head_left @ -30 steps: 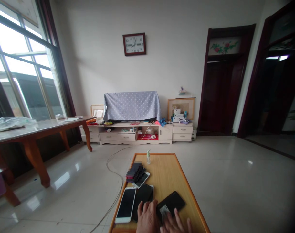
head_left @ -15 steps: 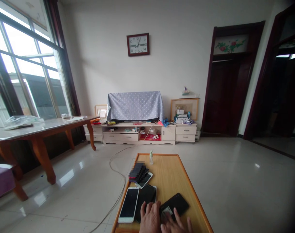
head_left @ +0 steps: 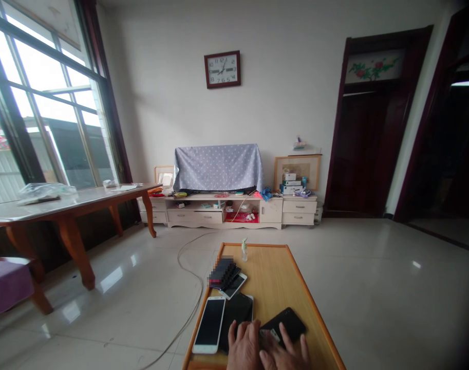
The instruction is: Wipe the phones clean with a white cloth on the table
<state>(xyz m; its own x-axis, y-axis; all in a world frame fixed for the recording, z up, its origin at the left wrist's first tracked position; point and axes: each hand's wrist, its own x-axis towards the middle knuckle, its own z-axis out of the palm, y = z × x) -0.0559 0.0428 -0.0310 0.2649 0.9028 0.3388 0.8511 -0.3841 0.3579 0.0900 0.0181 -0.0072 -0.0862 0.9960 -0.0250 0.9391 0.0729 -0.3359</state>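
Observation:
A black smartphone (head_left: 294, 321) lies slanted on the wooden table, its back with a camera patch facing up. My left hand (head_left: 244, 347) is at its left end, fingers bent and close together against it. Over the near part of the phone, my right hand (head_left: 286, 354) has its fingers spread. A small pale patch (head_left: 275, 334) shows beside those fingers; whether it is a label or a loose piece I cannot tell. Left of my hands lie a dark phone (head_left: 234, 311) on top of a white-edged one, and a white phone (head_left: 209, 324) with a dark screen.
Farther up the table (head_left: 276, 267) lie another white phone (head_left: 234, 286) and a blurred dark stack (head_left: 221, 272). A small pump bottle (head_left: 244, 250) stands near the far edge. A cable (head_left: 201, 288) runs along the floor. Beyond is a low cabinet (head_left: 195, 218).
The view has shifted slightly, moving the scene to the right. My right fingers have moved a little over the black smartphone, and less of the pale patch shows.

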